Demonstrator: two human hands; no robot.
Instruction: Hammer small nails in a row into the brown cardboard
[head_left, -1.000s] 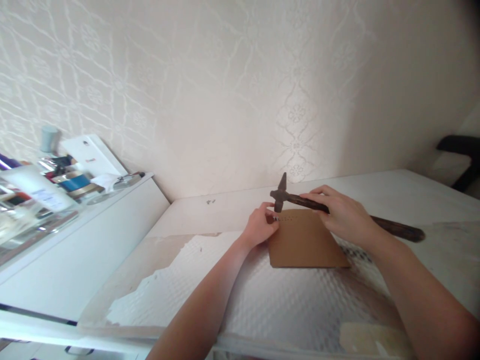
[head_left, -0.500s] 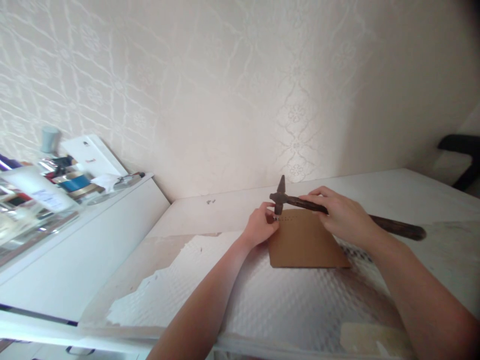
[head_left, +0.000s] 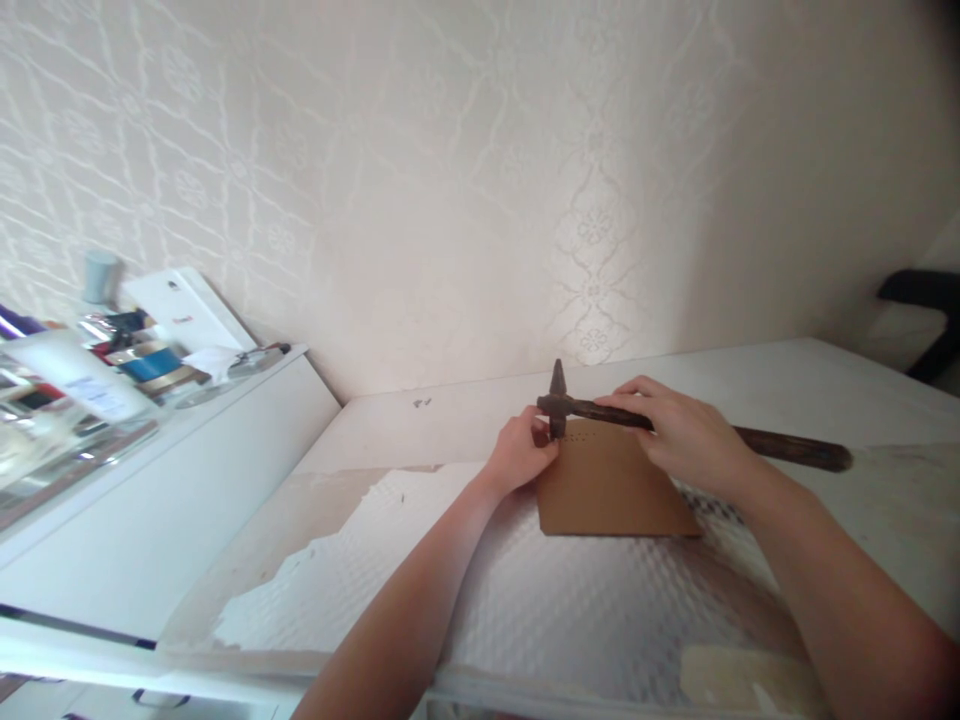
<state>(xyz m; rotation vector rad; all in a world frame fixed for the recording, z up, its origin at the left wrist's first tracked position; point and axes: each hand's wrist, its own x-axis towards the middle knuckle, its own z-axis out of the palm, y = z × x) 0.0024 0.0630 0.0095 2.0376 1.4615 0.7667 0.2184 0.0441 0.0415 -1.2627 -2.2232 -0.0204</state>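
Observation:
In the head view my right hand [head_left: 679, 435] is wrapped around the wooden handle of a hammer [head_left: 615, 413]. The hammer's dark metal head is over the far left corner of a brown cardboard piece [head_left: 611, 485], its lower face down at the corner. My left hand [head_left: 523, 448] is closed at that same corner, thumb and fingers pinched together right beside the hammer head. Whatever those fingers hold is hidden. Rows of small dark dots run along the cardboard's far edge.
Under the cardboard lies a quilted silvery sheet [head_left: 330, 560] on a worn white surface. Small metal bits [head_left: 421, 403] lie near the patterned wall [head_left: 450, 200]. To the left, a white cabinet [head_left: 187, 490] carries a white box [head_left: 191, 305] and assorted items. A black armrest-like part [head_left: 926, 290] is at the far right.
The hammer head has come down slightly onto the cardboard's corner, its handle now tilted a little less. My left hand has stayed in place.

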